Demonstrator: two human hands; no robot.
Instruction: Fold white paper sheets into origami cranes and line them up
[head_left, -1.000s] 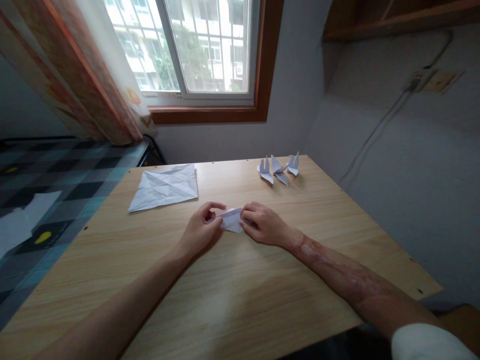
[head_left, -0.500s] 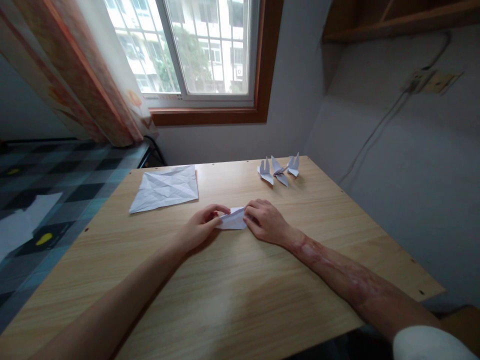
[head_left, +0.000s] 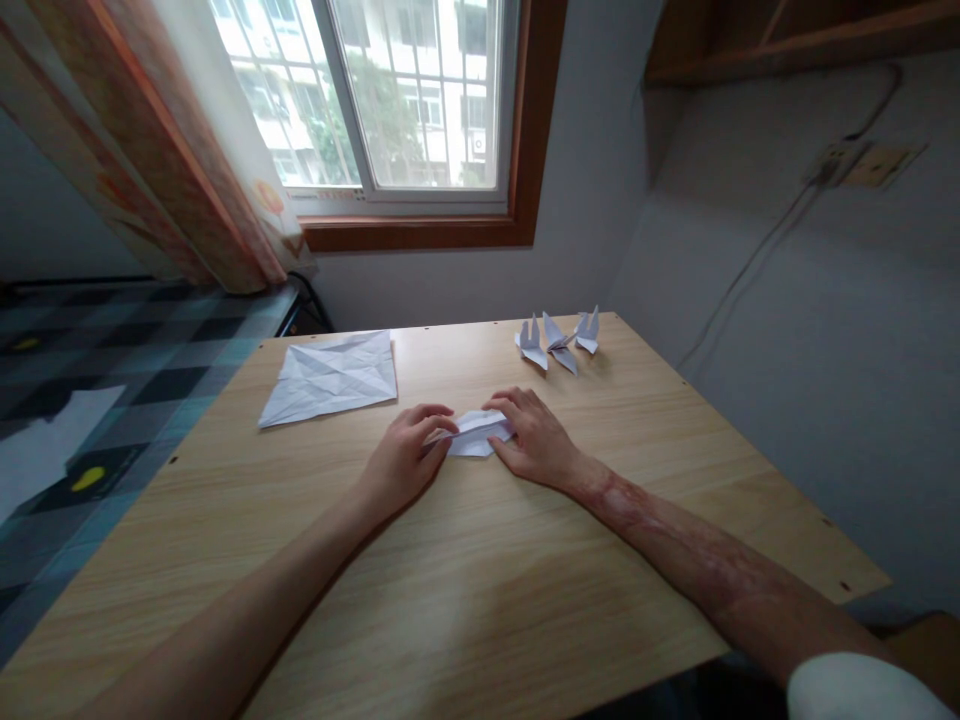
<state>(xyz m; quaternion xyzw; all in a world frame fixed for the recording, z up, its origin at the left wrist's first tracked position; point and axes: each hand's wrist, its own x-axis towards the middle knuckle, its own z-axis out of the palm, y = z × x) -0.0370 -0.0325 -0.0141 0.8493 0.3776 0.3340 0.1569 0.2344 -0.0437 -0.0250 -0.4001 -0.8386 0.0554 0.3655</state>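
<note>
One folded paper [head_left: 472, 442] sits near the middle of the table [head_left: 420, 620] in my head view, between the two hands. I see the left hand [head_left: 405, 452] pinching its left end; the right hand [head_left: 538, 438] curls over the other end, though I cannot tell whether it grips. Beyond lie a creased sheet [head_left: 337, 375] and three paper birds [head_left: 559, 348].

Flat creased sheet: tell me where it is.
In the head view, the creased sheet lies near the far left corner of the table, beyond the left hand, left of the paper birds.
</note>
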